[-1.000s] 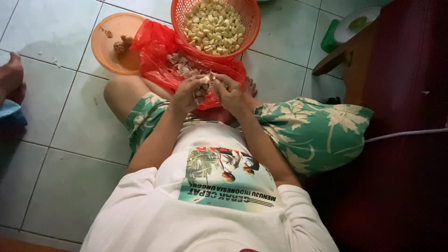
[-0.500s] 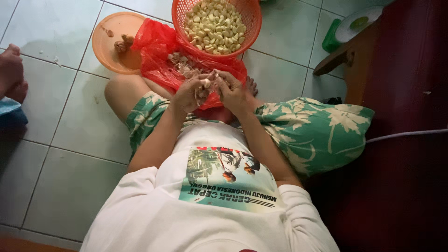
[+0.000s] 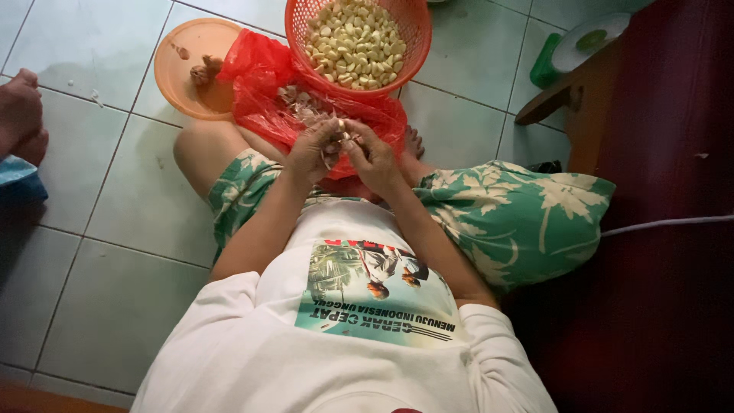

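Both hands meet above the lap: the left hand [image 3: 315, 149] and the right hand [image 3: 372, 155] pinch together one small garlic clove [image 3: 340, 136] with the fingertips. Just beyond lies a crumpled red plastic bag [image 3: 264, 84] with papery skins. Farther left sits a round orange plate [image 3: 183, 57]; farther right, a red mesh basket [image 3: 302, 19] full of smooth pale peeled cloves.

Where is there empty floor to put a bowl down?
The pale floor tiles left of the bent knee, below the round orange plastic plate, are bare. So are the tiles between the red mesh plastic basket of peeled cloves and the dark wooden furniture. It is crowded around the red plastic bag, where both hands work.
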